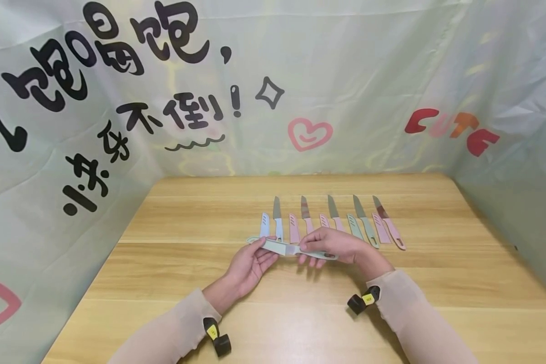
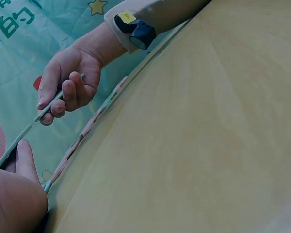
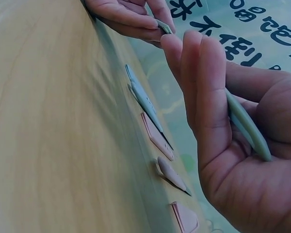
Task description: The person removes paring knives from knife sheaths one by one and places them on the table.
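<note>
A pale green knife is held above the table by my right hand, which grips its handle with thumb and fingers. Its blade lies partly inside a pale green sheath; a short stretch of metal shows at the sheath's mouth. My left hand pinches that sheath, thumb on top and fingers beneath. In the left wrist view, the knife and sheath form one slanting line between both hands.
Behind the hands, several knives lie in a row, blades pointing away: a blue knife, a green knife and pink ones. Beside them lie matching sheaths, such as a blue sheath. A printed curtain encloses the wooden table.
</note>
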